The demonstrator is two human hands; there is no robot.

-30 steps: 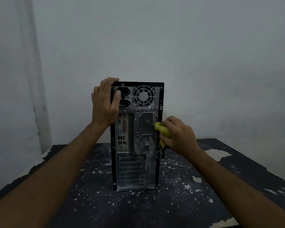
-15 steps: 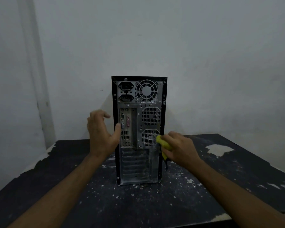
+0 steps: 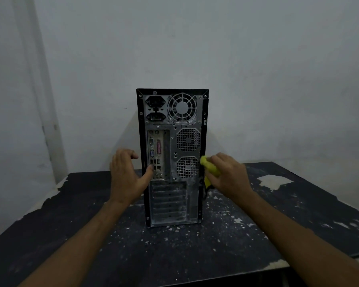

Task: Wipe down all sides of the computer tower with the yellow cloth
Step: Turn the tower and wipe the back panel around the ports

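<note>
Left hand [image 3: 127, 176] spread beside the computer tower [image 3: 172, 158]; right hand [image 3: 228, 175] grips yellow cloth [image 3: 209, 168] against it

Head camera looks forward and slightly down, near the computer tower [image 3: 172, 158]

Computer tower [image 3: 172, 158]: we see its rear panel alone; front, top and both side panels are turned from us. Port labels on the panel are too small for us to read.

Yellow cloth [image 3: 209, 169]: mostly buried under the right hand [image 3: 226, 175]; we see one bunched end at the tower's right rear edge and a strip hanging below the palm.

Left hand [image 3: 125, 177]: thumb overlaps the port area; whether it touches, we cannot tell.

Table [image 3: 60, 224]: near edge, near left corner and right side cut off by the frame. Both forearms likewise cut off at the bottom.
</note>
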